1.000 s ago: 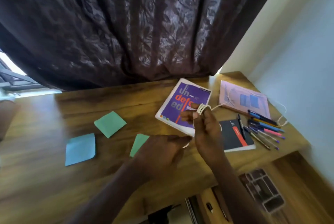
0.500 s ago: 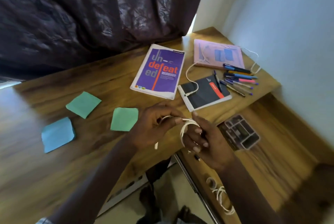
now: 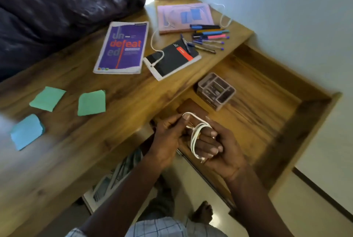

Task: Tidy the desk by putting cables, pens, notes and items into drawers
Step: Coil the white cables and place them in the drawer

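Observation:
A white cable is coiled around the fingers of my right hand, above the open wooden drawer. My left hand pinches the cable's loose loop at the top. On the desk lie several pens, two green notes and a blue note. A second white cable runs from a pink notebook onto a black notebook. A purple book lies beside it.
A grey divided organiser and a brown flat item sit in the drawer. A dark curtain hangs behind the desk, a pale wall to the right. Papers lie under the desk, my foot on the floor.
My hands came back from over the books to the drawer's front, winding the white cable into a tighter coil on my right fingers. The view swung down and right, and more of the drawer shows.

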